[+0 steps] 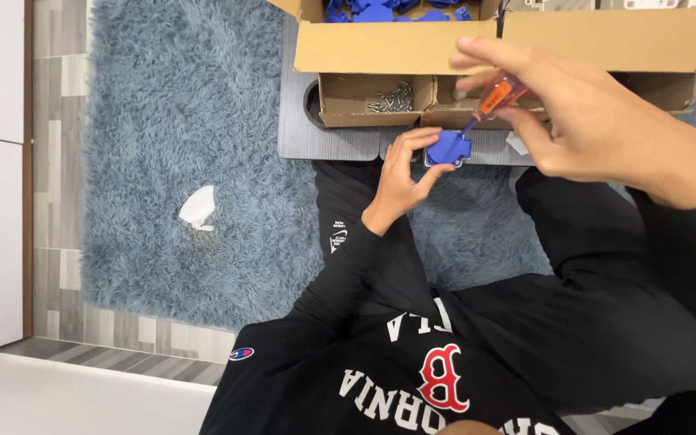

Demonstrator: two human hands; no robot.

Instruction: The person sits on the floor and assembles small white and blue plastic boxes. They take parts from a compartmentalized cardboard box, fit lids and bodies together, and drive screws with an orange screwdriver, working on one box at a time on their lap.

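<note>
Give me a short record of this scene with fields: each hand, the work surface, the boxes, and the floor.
left hand: pinches a small blue plastic part at the edge of the grey board
right hand: grips an orange-handled screwdriver, tip down on the blue part
small box: open cardboard tray holding loose metal screws
large box: cardboard, more blue parts inside
floor: shaggy blue-grey rug with a white scrap lying on it

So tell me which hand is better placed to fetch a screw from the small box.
Probably left. The left hand only steadies the blue part just below the screws in the small cardboard box. The right hand grips the orange screwdriver.
</note>
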